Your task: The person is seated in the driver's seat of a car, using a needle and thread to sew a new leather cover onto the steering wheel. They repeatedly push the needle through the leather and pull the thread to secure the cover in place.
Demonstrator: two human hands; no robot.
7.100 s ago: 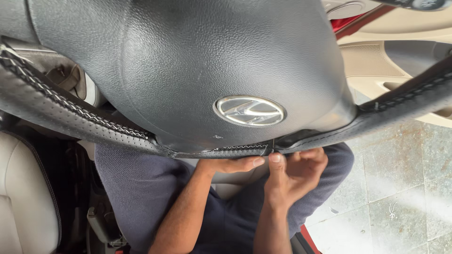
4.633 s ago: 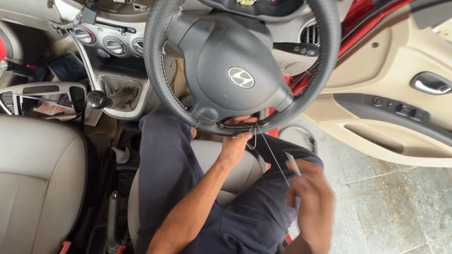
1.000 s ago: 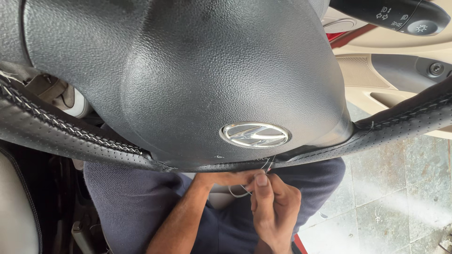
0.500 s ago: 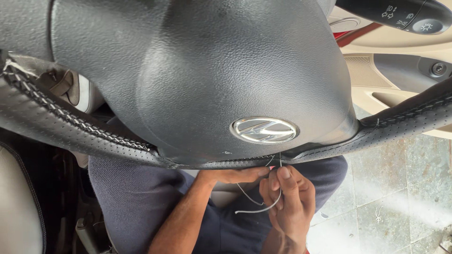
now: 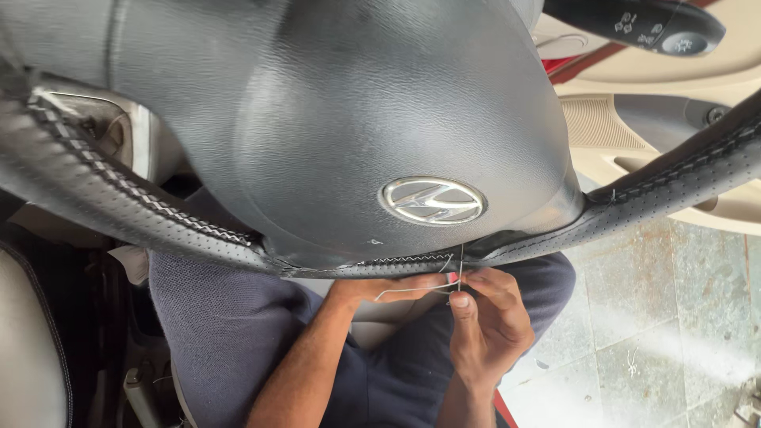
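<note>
A black steering wheel (image 5: 333, 119) fills the top of the view, its rim wrapped in a black perforated cover (image 5: 127, 202) with a white stitched seam. At the bottom of the rim, my right hand (image 5: 487, 329) pinches a thin needle (image 5: 460, 273) with white thread (image 5: 412, 289) just under the seam. My left hand (image 5: 388, 287) presses its fingers against the underside of the rim beside the needle. The thread loops between both hands.
A black stalk lever (image 5: 642, 24) sticks out at top right. The beige door panel (image 5: 634, 135) lies to the right, the grey tiled ground (image 5: 650, 333) beyond the open door. A beige seat edge (image 5: 28, 341) is at lower left. My dark-trousered lap (image 5: 222, 333) lies below.
The view has drawn closer to the wheel since the wide look. In the last second my right hand rose to the seam and the loose thread loop got shorter.
</note>
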